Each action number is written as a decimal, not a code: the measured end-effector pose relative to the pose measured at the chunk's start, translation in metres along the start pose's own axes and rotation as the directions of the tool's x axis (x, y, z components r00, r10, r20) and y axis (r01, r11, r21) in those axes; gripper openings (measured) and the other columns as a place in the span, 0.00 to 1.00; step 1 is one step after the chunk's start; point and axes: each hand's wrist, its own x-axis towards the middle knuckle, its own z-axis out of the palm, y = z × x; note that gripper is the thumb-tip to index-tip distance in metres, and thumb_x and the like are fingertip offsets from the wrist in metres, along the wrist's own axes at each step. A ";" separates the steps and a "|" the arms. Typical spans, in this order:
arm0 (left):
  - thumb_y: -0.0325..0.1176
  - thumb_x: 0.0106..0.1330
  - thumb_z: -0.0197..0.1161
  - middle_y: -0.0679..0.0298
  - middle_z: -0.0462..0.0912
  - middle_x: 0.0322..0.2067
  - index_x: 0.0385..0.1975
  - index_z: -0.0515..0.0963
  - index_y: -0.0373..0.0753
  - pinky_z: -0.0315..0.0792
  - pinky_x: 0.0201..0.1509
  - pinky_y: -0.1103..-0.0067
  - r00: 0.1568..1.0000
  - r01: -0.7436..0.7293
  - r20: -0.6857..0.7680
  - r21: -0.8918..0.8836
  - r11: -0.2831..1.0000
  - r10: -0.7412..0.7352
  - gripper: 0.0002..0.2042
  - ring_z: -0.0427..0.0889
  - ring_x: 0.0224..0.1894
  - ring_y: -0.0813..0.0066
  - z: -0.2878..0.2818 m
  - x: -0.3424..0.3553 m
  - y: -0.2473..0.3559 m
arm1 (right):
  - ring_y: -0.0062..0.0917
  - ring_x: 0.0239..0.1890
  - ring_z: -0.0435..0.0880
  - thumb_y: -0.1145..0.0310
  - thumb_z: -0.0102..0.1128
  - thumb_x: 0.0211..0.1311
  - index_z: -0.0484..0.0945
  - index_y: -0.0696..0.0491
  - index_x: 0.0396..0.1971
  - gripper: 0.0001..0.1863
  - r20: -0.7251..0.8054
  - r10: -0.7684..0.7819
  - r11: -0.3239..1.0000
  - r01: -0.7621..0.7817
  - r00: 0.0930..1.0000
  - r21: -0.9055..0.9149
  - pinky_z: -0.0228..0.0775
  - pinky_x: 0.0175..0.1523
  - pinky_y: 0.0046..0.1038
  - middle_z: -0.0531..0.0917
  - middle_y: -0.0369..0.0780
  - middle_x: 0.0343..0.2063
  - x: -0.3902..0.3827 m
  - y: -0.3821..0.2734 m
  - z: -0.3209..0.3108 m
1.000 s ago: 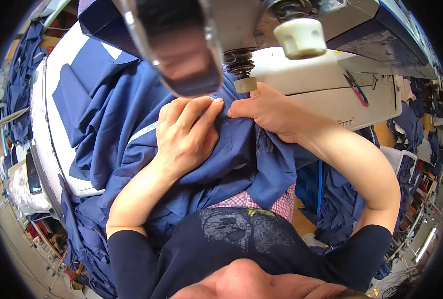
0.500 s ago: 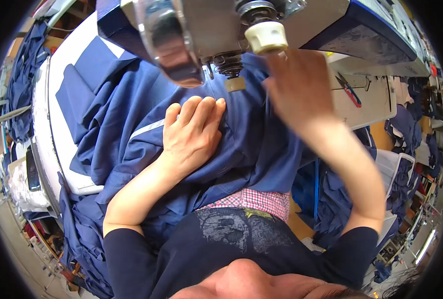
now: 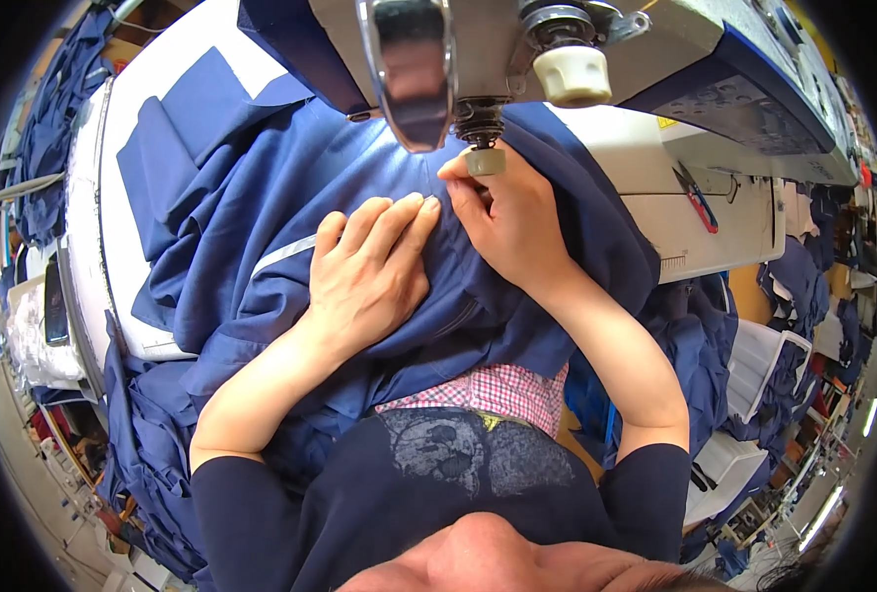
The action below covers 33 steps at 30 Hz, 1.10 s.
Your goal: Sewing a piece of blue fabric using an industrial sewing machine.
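Note:
Navy-blue cloth (image 3: 231,232) lies bunched over the bed of a sewing machine (image 3: 655,49) and hangs down to my lap. My left hand (image 3: 369,261) rests on it, palm down and fingers stretched out, below the machine head. A pale strip (image 3: 285,255) shows on the cloth beside that hand. My right hand (image 3: 517,222) is at the cloth just right of my left fingertips, its thumb and forefinger drawn together under a small cream knob (image 3: 487,161). Whatever lies in its curled fingers is hidden. The needle area is hidden too.
Thread snips with red handles (image 3: 697,202) lie on the machine bed at the right. A larger cream knob (image 3: 571,77) and a shiny metal cover (image 3: 409,74) hang above my hands. More navy cloth (image 3: 157,464) is heaped at the left. White bins (image 3: 764,370) stand at the right.
My right hand has come down and left from beside the larger knob to the cloth near my left hand. My left fingers have flattened out a little.

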 end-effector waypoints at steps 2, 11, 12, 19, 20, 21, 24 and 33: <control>0.26 0.46 0.65 0.64 0.79 0.53 0.55 0.80 0.39 0.66 0.55 0.69 1.000 0.014 0.010 -0.037 0.999 -0.014 0.29 0.78 0.55 0.66 -0.001 -0.001 -0.003 | 0.27 0.30 0.85 0.80 0.65 0.61 0.82 0.55 0.40 0.08 0.041 -0.020 1.000 0.020 0.999 -0.005 0.76 0.37 0.27 0.83 0.40 0.31 -0.002 -0.002 -0.001; 0.28 0.44 0.68 0.66 0.81 0.52 0.49 0.82 0.37 0.66 0.56 0.68 0.999 -0.027 -0.026 -0.110 0.994 0.024 0.26 0.78 0.53 0.67 0.000 0.002 -0.012 | 0.33 0.39 0.80 0.75 0.61 0.59 0.83 0.56 0.43 0.11 0.150 -0.265 0.930 0.293 0.953 -0.220 0.76 0.42 0.31 0.77 0.41 0.34 -0.011 -0.003 0.001; 0.28 0.44 0.68 0.65 0.81 0.52 0.49 0.82 0.37 0.66 0.56 0.68 1.000 -0.027 -0.005 -0.114 0.993 0.027 0.25 0.78 0.54 0.66 -0.002 0.004 -0.012 | 0.32 0.40 0.80 0.74 0.60 0.60 0.82 0.58 0.44 0.12 0.179 -0.266 0.916 0.306 0.947 -0.260 0.76 0.42 0.31 0.77 0.41 0.35 -0.013 -0.005 0.000; 0.22 0.48 0.69 0.58 0.80 0.54 0.52 0.80 0.34 0.73 0.58 0.63 0.991 -0.054 0.107 -0.232 0.971 0.081 0.26 0.80 0.55 0.57 -0.044 0.021 -0.023 | 0.32 0.45 0.79 0.73 0.59 0.61 0.79 0.61 0.49 0.17 0.268 -0.270 0.868 0.354 0.925 -0.348 0.73 0.47 0.32 0.79 0.41 0.41 -0.019 -0.011 -0.006; 0.21 0.47 0.69 0.55 0.80 0.54 0.52 0.79 0.33 0.75 0.58 0.62 0.990 -0.104 0.073 -0.195 0.975 0.120 0.26 0.81 0.54 0.54 -0.042 0.024 -0.026 | 0.31 0.48 0.78 0.72 0.59 0.60 0.79 0.61 0.50 0.18 0.276 -0.288 0.846 0.379 0.917 -0.375 0.72 0.50 0.33 0.79 0.40 0.42 -0.019 -0.011 -0.008; 0.21 0.47 0.69 0.55 0.80 0.54 0.52 0.79 0.33 0.75 0.58 0.62 0.990 -0.102 0.073 -0.191 0.976 0.118 0.26 0.81 0.54 0.54 -0.038 0.028 -0.031 | 0.30 0.50 0.78 0.72 0.60 0.60 0.79 0.60 0.51 0.19 0.294 -0.305 0.822 0.406 0.906 -0.399 0.70 0.53 0.34 0.79 0.39 0.42 -0.019 -0.010 -0.010; 0.26 0.54 0.70 0.49 0.77 0.57 0.59 0.73 0.31 0.74 0.61 0.63 0.961 -0.043 0.253 -0.272 0.961 0.115 0.29 0.79 0.57 0.49 -0.020 0.031 -0.042 | 0.28 0.52 0.76 0.69 0.61 0.60 0.80 0.58 0.51 0.19 0.323 -0.310 0.798 0.430 0.894 -0.423 0.66 0.55 0.32 0.79 0.36 0.44 -0.017 -0.008 -0.014; 0.41 0.61 0.70 0.54 0.79 0.58 0.66 0.72 0.40 0.77 0.57 0.67 0.974 0.072 0.225 -0.127 0.989 -0.042 0.31 0.80 0.56 0.54 -0.007 0.003 -0.034 | 0.25 0.53 0.75 0.68 0.62 0.58 0.81 0.52 0.52 0.20 0.398 -0.309 0.780 0.469 0.864 -0.413 0.63 0.55 0.31 0.79 0.34 0.44 -0.011 -0.006 -0.026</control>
